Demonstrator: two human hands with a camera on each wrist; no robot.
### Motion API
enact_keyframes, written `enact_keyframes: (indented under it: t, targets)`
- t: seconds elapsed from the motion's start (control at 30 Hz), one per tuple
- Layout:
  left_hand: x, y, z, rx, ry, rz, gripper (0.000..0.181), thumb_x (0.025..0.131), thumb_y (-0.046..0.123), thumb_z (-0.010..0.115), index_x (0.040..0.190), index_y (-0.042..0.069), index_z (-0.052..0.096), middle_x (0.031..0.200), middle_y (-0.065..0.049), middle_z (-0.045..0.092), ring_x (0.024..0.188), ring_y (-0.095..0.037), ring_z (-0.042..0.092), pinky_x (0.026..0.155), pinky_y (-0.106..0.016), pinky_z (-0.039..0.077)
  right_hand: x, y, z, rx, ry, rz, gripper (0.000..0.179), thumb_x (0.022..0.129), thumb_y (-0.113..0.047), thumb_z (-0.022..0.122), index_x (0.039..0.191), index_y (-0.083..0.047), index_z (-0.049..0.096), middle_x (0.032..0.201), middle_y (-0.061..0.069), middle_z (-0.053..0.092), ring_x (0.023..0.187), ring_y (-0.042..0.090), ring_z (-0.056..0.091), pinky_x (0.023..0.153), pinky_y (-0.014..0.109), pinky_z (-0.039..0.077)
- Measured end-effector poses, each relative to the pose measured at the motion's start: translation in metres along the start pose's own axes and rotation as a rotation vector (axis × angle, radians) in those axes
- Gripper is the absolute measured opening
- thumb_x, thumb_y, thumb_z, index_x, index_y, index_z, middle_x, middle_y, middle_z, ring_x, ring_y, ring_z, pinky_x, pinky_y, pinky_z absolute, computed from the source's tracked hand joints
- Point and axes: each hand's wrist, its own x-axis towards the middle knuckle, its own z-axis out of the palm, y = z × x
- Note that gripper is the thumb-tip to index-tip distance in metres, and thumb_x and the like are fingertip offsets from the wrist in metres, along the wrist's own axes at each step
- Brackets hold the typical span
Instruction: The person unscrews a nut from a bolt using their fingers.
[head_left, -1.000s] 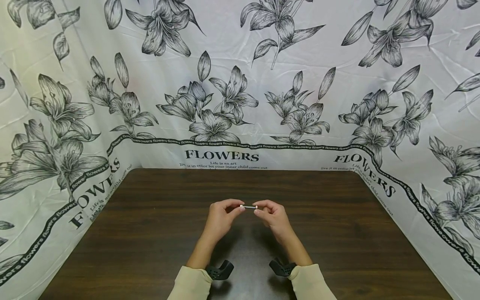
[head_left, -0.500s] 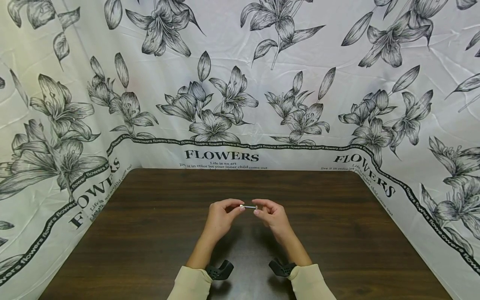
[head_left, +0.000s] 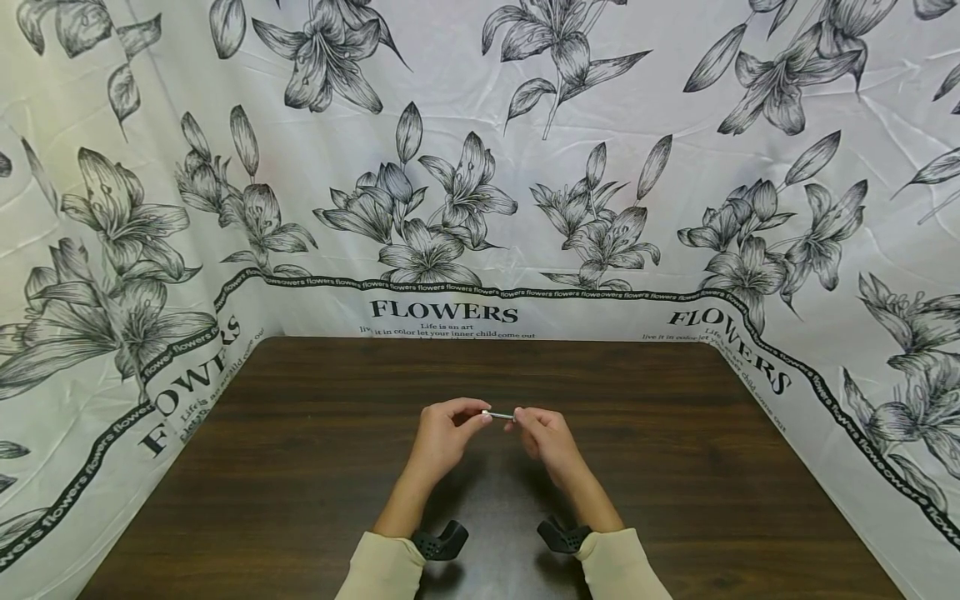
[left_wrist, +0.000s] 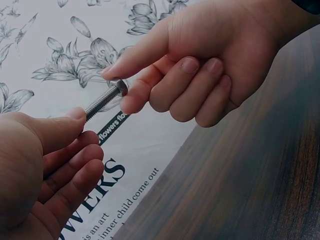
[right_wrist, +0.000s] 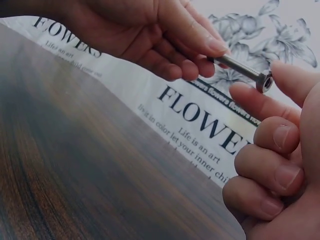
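Note:
A slim metal bolt [left_wrist: 102, 102] with a threaded shank is held level above the table. My left hand [head_left: 441, 433] pinches one end between thumb and fingers, which hide that end. At the other end sits a six-sided piece that looks like a nut [right_wrist: 265, 81], with a dark recess in its outer face. My right hand [head_left: 547, 435] has its thumb and index finger on either side of this nut; its other fingers [left_wrist: 187, 90] are curled into the palm. Bare shank shows between the hands.
Under the hands lies a dark wood-grain table [head_left: 315, 467]. White cloth [head_left: 600, 100] printed with flowers and lettering borders its back and sides. A black wrist camera [head_left: 441, 540] sits on the left wrist, another camera [head_left: 564, 534] on the right.
My right index finger and thumb, spread apart half a second ago, have come together at the nut, and the right hand has rolled slightly. The left hand keeps its pinch almost still.

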Motion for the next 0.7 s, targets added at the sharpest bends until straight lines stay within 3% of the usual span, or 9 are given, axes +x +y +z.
enact_keyframes:
  t: [0.33,0.53,0.7]
  targets:
    - [0.0004,0.0002,-0.0006,-0.013,0.004,-0.015,0.011,0.082,0.008,0.078,0.092,0.011,0.076,0.080,0.006,0.069,0.069,-0.011,0.062,0.065,-0.033,0.054,0.0022,0.0098,-0.0025,0.096,-0.010,-0.062,0.019,0.098,-0.011,0.057,0.085,-0.011,0.070,0.054,-0.004,0.037,0.044,0.007,0.030,0.044,0.029,0.019]
    - [0.0008,0.0002,-0.0012,-0.010,0.003,-0.018,0.011,0.082,0.008,0.078,0.092,0.012,0.076,0.080,0.006,0.070,0.069,-0.011,0.062,0.064,-0.031,0.053,0.0025,0.0101,-0.0037,0.126,-0.018,-0.081,0.013,0.096,-0.003,0.058,0.093,-0.008,0.069,0.054,-0.006,0.037,0.043,0.005,0.030,0.042,0.023,0.022]
    - [0.0008,-0.0003,-0.0014,-0.007,0.006,-0.022,0.011,0.082,0.009,0.078,0.092,0.013,0.076,0.080,0.007,0.070,0.069,-0.010,0.062,0.064,-0.028,0.053,0.0024,0.0108,-0.0043,0.141,-0.031,-0.099,0.016,0.094,0.001,0.059,0.102,0.015,0.060,0.054,-0.007,0.037,0.043,0.005,0.029,0.042,0.024,0.021]
